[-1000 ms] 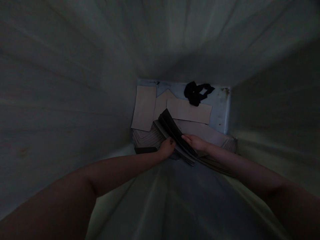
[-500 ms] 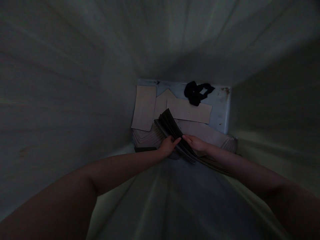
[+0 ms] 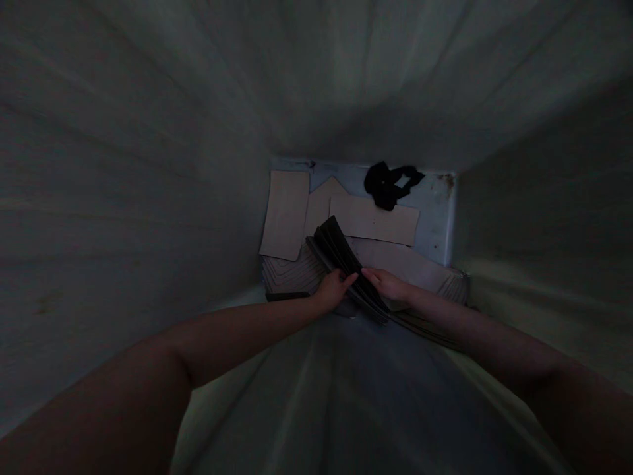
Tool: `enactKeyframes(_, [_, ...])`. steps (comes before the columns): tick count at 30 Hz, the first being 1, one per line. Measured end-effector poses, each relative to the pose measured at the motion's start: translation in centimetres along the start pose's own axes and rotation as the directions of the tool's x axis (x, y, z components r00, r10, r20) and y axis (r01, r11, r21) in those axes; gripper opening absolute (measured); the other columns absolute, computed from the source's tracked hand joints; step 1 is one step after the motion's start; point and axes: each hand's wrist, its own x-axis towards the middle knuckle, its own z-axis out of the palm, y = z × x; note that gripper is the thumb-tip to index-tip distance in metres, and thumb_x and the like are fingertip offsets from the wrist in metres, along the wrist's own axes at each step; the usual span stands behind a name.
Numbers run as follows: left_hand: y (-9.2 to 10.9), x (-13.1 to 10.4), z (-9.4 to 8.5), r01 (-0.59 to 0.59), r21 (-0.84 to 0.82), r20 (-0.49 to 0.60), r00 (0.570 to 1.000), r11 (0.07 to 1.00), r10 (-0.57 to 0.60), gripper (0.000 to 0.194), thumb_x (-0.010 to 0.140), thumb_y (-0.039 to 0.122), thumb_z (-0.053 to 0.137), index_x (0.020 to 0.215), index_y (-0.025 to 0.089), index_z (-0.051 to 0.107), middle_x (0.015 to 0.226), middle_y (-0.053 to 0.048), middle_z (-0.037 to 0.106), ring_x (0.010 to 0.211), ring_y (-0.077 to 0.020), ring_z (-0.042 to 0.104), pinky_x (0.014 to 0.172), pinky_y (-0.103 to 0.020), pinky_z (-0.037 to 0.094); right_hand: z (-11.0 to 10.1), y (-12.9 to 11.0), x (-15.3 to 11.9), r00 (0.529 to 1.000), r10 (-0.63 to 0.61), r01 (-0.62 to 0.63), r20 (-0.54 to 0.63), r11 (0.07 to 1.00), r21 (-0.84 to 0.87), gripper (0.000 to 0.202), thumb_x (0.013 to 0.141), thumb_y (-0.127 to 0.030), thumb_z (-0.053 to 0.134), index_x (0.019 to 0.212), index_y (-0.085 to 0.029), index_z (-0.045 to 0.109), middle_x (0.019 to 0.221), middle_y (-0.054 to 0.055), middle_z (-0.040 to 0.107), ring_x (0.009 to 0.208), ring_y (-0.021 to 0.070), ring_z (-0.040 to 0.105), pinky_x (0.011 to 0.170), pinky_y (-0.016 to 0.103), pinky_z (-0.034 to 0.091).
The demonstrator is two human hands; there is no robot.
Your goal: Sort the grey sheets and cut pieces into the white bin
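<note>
Dark flat cardboard sheets (image 3: pixel 341 254), tilted up as a sheaf, are pinched between the left hand (image 3: pixel 332 290) and right hand (image 3: pixel 388 285), close together, separating them from the pale cardboard pile (image 3: pixel 291 274) beneath; a black cloth scrap (image 3: pixel 388 183) lies beyond.

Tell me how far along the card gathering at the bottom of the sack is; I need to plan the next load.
Done: nothing shows cards already taken out. In hand: the left hand and right hand grip a tilted bundle of cards. Left: loose flat cards and fanned stacks still lie on the bottom, beside a black cloth scrap.
</note>
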Motion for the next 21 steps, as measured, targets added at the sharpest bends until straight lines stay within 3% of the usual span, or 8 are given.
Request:
enactKeyframes(11, [-0.2,0.1,0.1,-0.004,-0.033,0.012,1.000,0.999,0.004,0.031,0.085,0.043,0.061,0.094,0.014,0.056,0.097,-0.013,0.065,0.085,-0.0238,0.067,0.059,-0.029,0.056,-0.1,-0.6,0.1,1.000,0.013,-0.013,0.028,1.000,-0.012,0.058,0.097,-0.058,0.021,0.095,-0.016,0.061,0.091,0.008,0.065,0.085,0.0207,0.060,0.083,0.034,0.047])
enactKeyframes(15, [-0.3,-0.1,0.0,-0.012,-0.062,0.010,1.000,0.998,0.012,0.034,0.084,0.046,0.061,0.093,0.015,0.054,0.100,-0.013,0.063,0.088,-0.0237,0.066,0.061,-0.029,0.058,-0.7,-1.6,-0.3,0.996,-0.024,0.024,0.083,1.000,-0.006,0.056,0.098,-0.053,0.022,0.111,-0.015,0.060,0.110,0.011,0.065,0.100,0.0217,0.060,0.093,0.036,0.044])
enactKeyframes(18, [0.2,-0.6,-0.2,-0.039,-0.080,0.007,0.999,0.996,0.039,0.031,0.087,0.045,0.055,0.097,0.016,0.049,0.105,-0.013,0.061,0.091,-0.0228,0.066,0.063,-0.029,0.058,-0.7,-2.5,-1.3,0.985,-0.044,0.045,0.168,0.999,-0.003,0.061,0.094,-0.051,0.041,0.143,-0.016,0.035,0.127,0.011,0.059,0.110,0.0214,0.058,0.095,0.034,0.044])
enactKeyframes(21, [0.8,-1.3,-0.6,-0.109,-0.081,0.030,0.993,0.991,0.112,0.026,0.090,0.036,0.049,0.111,0.021,0.041,0.111,-0.010,0.059,0.096,-0.0197,0.065,0.068,-0.029,0.058,0.5,-3.6,-2.3,0.984,0.069,-0.037,0.162,0.980,-0.194,0.103,0.078,-0.050,0.066,0.152,-0.016,0.003,0.118,0.014,0.064,0.098,0.0256,0.065,0.081,0.034,0.049])
